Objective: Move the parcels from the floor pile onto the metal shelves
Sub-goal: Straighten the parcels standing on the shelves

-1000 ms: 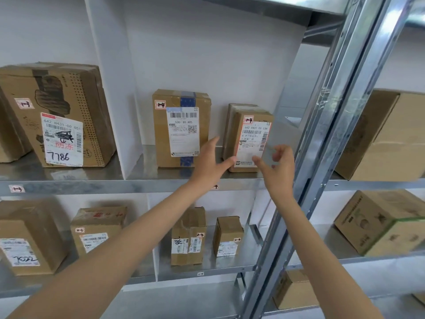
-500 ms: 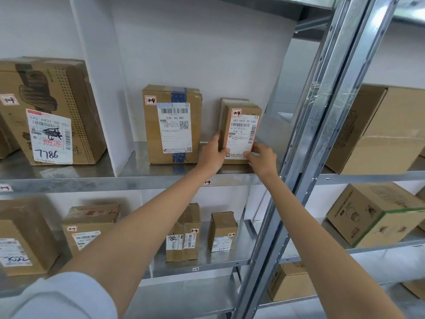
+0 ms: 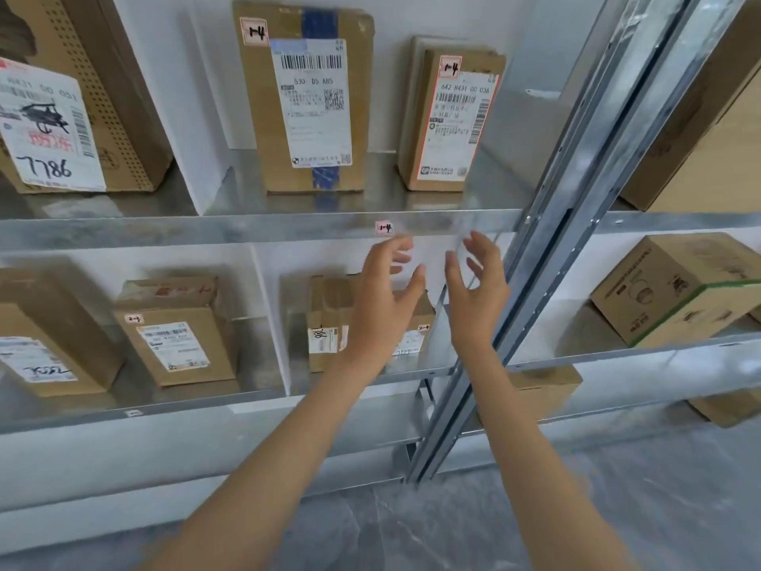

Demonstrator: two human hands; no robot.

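Parcels stood upright on the upper metal shelf [image 3: 288, 230]: a narrow parcel [image 3: 451, 117] (tagged 1-4, label facing out) with its long axis vertical, partly hiding a pale box behind it. A taller taped parcel [image 3: 306, 96] stood beside it, apart. Both hands hovered below the shelf edge, the left hand [image 3: 385, 298] and right hand [image 3: 477, 294] spread open, holding nothing, fingers blurred. Two lower-shelf boxes [image 3: 329, 319] sat half-hidden behind them.

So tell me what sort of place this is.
Probably a parcel depot or stockroom: metal shelves with numbered tags, holding cardboard parcels with barcode labels. Both hands are empty.
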